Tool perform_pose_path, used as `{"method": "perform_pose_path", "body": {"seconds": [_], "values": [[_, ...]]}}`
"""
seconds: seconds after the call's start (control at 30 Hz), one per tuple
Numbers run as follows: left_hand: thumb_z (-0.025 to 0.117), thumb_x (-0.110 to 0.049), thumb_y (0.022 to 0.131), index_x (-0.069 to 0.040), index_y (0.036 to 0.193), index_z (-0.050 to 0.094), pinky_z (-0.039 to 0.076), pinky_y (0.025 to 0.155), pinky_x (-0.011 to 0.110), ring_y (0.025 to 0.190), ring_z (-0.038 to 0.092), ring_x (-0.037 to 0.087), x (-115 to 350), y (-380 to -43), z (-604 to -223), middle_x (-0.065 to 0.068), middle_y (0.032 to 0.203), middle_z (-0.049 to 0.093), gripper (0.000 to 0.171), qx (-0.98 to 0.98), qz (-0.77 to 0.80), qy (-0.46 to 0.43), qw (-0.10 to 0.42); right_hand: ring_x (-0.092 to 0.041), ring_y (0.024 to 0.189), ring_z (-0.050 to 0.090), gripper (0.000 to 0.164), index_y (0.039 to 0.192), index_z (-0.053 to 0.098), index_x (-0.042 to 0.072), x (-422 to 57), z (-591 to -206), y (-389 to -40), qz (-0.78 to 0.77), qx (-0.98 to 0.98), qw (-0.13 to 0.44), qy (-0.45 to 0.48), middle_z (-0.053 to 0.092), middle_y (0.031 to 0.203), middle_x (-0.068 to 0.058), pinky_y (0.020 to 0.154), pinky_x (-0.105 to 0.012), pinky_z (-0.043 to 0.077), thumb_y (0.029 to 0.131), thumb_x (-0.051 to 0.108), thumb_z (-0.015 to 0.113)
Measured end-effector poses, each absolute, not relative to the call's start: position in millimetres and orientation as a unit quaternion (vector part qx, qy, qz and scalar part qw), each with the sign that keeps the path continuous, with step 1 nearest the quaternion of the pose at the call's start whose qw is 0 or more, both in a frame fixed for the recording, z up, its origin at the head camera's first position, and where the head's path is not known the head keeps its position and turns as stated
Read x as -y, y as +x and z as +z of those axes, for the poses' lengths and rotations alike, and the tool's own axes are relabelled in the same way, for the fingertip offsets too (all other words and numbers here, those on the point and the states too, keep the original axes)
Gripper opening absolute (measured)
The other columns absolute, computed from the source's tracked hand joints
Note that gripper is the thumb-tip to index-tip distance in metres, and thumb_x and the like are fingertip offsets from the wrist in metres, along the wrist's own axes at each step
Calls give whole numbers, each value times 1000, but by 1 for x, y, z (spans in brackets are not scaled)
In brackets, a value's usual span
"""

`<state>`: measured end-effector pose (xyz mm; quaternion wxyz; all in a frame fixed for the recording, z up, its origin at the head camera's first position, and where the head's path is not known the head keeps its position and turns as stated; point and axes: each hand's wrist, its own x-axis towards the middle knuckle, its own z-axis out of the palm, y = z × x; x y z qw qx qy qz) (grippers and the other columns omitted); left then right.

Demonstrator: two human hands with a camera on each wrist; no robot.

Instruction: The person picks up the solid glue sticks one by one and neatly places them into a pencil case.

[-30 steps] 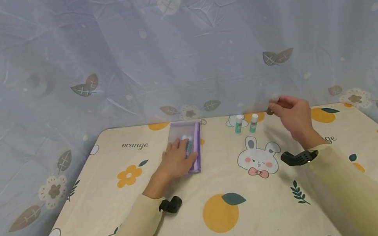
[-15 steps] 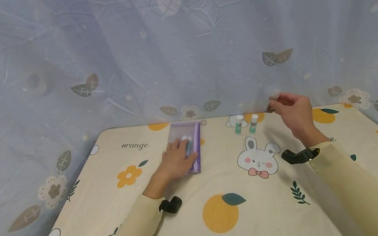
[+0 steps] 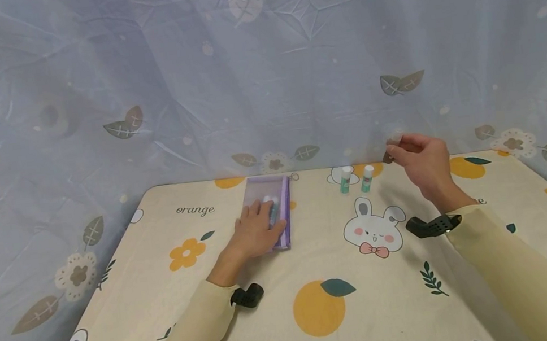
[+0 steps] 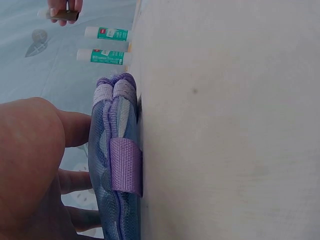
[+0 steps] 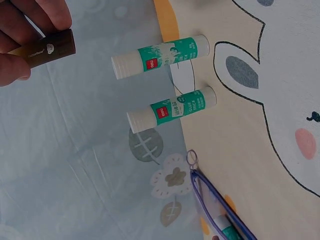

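Observation:
My left hand [image 3: 257, 228] rests on a purple zippered mesh pencil case [image 3: 286, 214] lying on the table, fingers extended across it. Through the mesh shows a tube with a blue-green label [image 3: 272, 214]. Raised at the table's far edge, my right hand [image 3: 424, 166] pinches a small brown tube [image 5: 52, 49] between thumb and fingers. It bears a tiny white bear-like mark, and its other end looks pale and translucent in the left wrist view. Two green-and-white glue sticks, one nearer the case [image 3: 345, 180] and one nearer the right hand [image 3: 367, 179], stand upright between the hands.
A cream cloth with orange and rabbit prints covers the table [image 3: 252, 332]. Behind its far edge hangs a pale blue curtain [image 3: 262, 81] with leaf patterns, close to the right hand. The pencil case's zipper ring [image 3: 294, 176] points toward the glue sticks.
My right hand has risen slightly with the brown tube, then shifted a touch left. The left hand, pencil case and two glue sticks have stayed in place.

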<state>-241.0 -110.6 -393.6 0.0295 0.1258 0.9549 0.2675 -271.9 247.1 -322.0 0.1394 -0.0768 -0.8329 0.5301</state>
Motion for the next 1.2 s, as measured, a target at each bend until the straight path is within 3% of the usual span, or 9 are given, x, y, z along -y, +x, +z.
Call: {"method": "perform_pose_path", "body": {"seconds": [0.23,0.57,0.77,0.9,1.2], "values": [[55,-40,108,-4,162,37,24,125,72,160,24,50,111,-241,-394,28,171,29,68,-956,264,126,29,-18,118,68,52,150,61,12,-240,-321,-271,529,834,143,-66,68,141,-16,120,-44,48,104,36,68],[54,-40,108,-4,163,37,23,126,70,160,24,49,110,-240,-393,27,172,29,68,-955,268,124,28,-15,113,68,49,146,64,10,-232,-320,-270,534,831,146,-47,72,131,-11,119,-43,48,104,35,68],[54,-40,108,-4,163,37,22,126,71,161,23,50,111,-241,-393,28,172,28,67,-955,269,124,29,-2,101,70,48,145,65,9,-227,-318,-271,546,825,141,-44,74,127,-4,115,-36,52,103,32,70],[53,-39,108,-4,162,38,20,126,73,162,20,51,112,-243,-394,28,172,27,66,-954,271,122,32,-1,98,73,47,144,66,8,-223,-316,-272,549,823,144,-35,76,121,0,110,-30,55,103,30,72],[53,-41,108,-4,163,37,21,126,73,162,20,51,111,-243,-397,28,173,26,68,-955,266,128,31,-1,101,71,47,144,66,10,-215,-318,-272,541,829,140,-26,75,127,-7,115,-37,52,103,32,70]]}}
